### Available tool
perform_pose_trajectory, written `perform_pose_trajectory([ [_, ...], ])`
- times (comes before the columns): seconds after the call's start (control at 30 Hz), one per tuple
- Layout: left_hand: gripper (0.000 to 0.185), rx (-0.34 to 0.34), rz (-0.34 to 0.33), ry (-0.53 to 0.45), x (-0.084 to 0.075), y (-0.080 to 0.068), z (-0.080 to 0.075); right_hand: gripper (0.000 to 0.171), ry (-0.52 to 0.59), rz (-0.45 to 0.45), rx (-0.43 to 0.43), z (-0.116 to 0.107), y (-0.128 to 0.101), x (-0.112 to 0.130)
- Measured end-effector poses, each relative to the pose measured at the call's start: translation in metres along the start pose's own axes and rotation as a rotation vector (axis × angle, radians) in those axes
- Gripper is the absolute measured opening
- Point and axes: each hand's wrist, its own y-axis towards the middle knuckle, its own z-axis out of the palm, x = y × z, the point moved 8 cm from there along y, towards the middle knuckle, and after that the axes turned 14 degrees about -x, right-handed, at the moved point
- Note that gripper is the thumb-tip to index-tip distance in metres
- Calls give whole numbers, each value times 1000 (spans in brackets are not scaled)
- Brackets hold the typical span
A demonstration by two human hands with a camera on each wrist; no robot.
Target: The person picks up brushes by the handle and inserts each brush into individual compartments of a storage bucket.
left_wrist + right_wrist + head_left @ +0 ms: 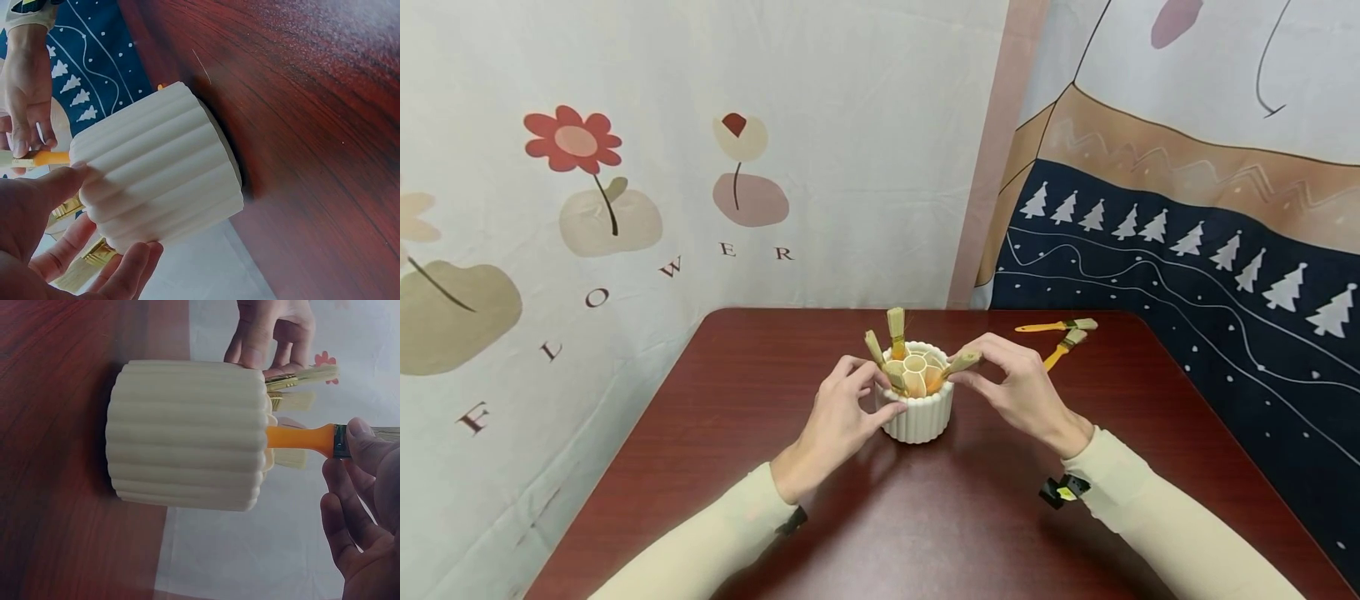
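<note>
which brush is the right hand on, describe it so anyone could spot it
On the dark red table stands a ribbed white holder with several brushes in it. The one the right hand pinches is the orange-handled brush, leaning out over the holder's right rim while the others stand more upright.

Both arms wear long cream sleeves — a black wrist strap with a yellow tag.

Worktop open along near edge & left side; ribbed holder blocks centre, two loose brushes clutter far right corner.
</note>
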Motion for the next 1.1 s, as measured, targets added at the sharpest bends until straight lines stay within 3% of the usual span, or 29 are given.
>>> perform_pose_trajectory([
  [0.57, 36, 3, -4, -5, 1, 1, 0, 42, 55, -39, 28, 19, -7, -2],
  [1.1, 36, -12, -1, -18, 2, 0, 0, 36, -28, 13, 76, 33, -15, -7],
])
